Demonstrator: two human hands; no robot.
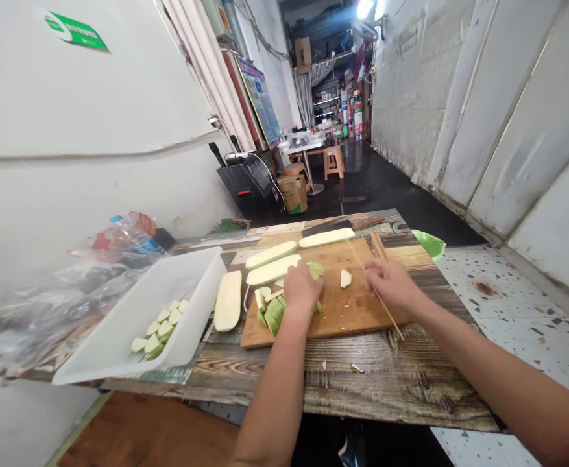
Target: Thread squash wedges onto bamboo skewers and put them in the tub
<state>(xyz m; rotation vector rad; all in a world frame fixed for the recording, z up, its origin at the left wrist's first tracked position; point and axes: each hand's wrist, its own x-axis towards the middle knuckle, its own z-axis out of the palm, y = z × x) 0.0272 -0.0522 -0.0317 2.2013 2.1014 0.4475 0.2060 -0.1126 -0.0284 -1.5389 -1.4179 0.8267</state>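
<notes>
My right hand (pixel 390 283) pinches a thin bamboo skewer (pixel 387 312), which slants across the right part of the wooden cutting board (pixel 333 318). Over the middle of the board, my left hand (pixel 303 285) curls its fingers down among cut zucchini pieces (pixel 275 312); its fingertips are hidden. A single pale zucchini piece (pixel 345 279) lies between the hands. Lengthwise zucchini halves rest at the board's far side, one long half (pixel 327 238) among them. Another zucchini half (pixel 228 301) lies left of the board.
A white plastic tub (pixel 113 318) at left holds several skewered zucchini pieces (pixel 160 329). Behind the board lie a knife (pixel 368 222) and a bundle of skewers (pixel 376 245). Plastic bags (pixel 31 311) crowd the far left. A green basin (pixel 429 244) shows beyond the table's right edge.
</notes>
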